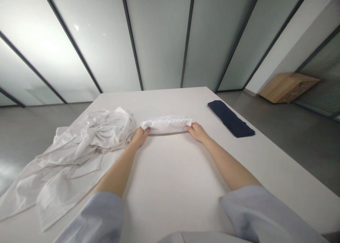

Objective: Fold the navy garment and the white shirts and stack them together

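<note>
A small white cloth [166, 124], folded into a long narrow bundle, lies across the middle of the white table [172, 179]. My left hand [140, 136] pinches its left end, fingers closed on the fabric. At the right end my right hand [197, 130] grips the cloth the same way. Both arms reach forward from pale blue sleeves.
A crumpled heap of white garments [79, 154] covers the table's left side and hangs over its edge. A folded dark navy cloth [230, 118] lies at the far right. Frosted glass walls stand behind; a wooden cabinet [288, 86] sits on the floor at right.
</note>
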Motion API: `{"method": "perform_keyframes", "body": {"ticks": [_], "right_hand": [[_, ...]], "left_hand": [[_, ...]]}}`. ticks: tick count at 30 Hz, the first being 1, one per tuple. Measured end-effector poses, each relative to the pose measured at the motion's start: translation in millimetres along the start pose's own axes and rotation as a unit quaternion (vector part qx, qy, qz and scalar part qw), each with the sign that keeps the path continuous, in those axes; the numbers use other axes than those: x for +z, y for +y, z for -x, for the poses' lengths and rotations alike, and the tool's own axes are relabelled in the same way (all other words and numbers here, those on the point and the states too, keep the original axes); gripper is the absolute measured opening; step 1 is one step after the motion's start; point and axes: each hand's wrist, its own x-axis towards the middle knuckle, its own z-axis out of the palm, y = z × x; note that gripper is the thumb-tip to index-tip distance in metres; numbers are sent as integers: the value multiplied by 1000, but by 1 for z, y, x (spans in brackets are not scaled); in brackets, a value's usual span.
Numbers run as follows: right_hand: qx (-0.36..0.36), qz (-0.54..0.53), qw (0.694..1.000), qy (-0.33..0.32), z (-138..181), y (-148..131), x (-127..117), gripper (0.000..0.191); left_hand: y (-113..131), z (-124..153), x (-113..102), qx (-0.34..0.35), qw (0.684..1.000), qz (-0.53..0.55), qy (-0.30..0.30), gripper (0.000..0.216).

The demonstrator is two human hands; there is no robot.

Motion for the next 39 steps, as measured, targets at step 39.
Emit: {"method": "perform_keyframes", "body": {"ticks": [39], "right_hand": [[-39,147,988,28,-26,-64,8,41]], "left_hand": [[88,-5,36,93,978,-188,5,41]]}}
